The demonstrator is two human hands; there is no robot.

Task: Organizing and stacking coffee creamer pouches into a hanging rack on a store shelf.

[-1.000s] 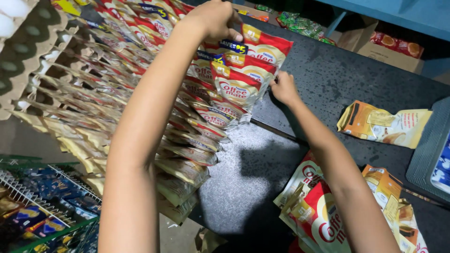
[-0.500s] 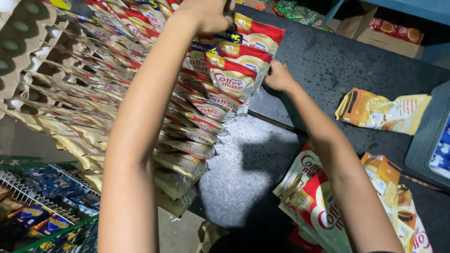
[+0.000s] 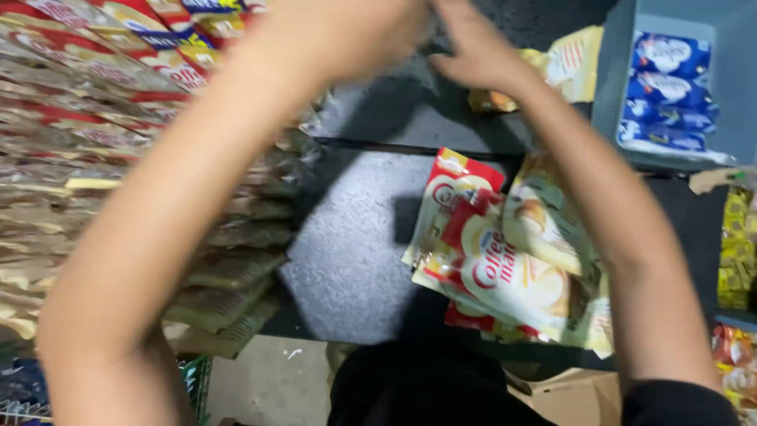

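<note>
A: Left hand [image 3: 367, 31] first: grip apart or together?

B: Cannot tell. Too blurred at the top edge, raised up by the sachet strips [image 3: 118, 118], fingers lost in the smear.

A: And the right hand [image 3: 473, 49]?

B: Fingers [image 3: 451, 17] stretched out and apart, clamped on nothing visible, reaching toward the left one. Both hands close together above the far part of the bench [image 3: 355, 252].

A: Nearest things?

B: Sachet strips hanging in overlapping rows along the left side, red and gold, top rows just beside the left forearm. A yellow packet [image 3: 572, 67] lying flat on the bench just beside the right wrist, apart from it as far as can be seen.

A: Anything else around?

B: Pile of red and cream packets [image 3: 505, 268] lying under the right forearm, nearer the body. Blue packets [image 3: 666, 95] stacked in a grey tray [image 3: 611, 79] to the right. Cardboard box [image 3: 556, 390] low down at the near edge.

A: Handling advice, as a judgement?

B: Probably best to take a strip by its top edge with both hands, not by one sachet, to spare the perforations. Keep the forearms lifted clear of the hanging rows and of the loose pile below. Slow enough to avoid dragging neighbouring strips along.
</note>
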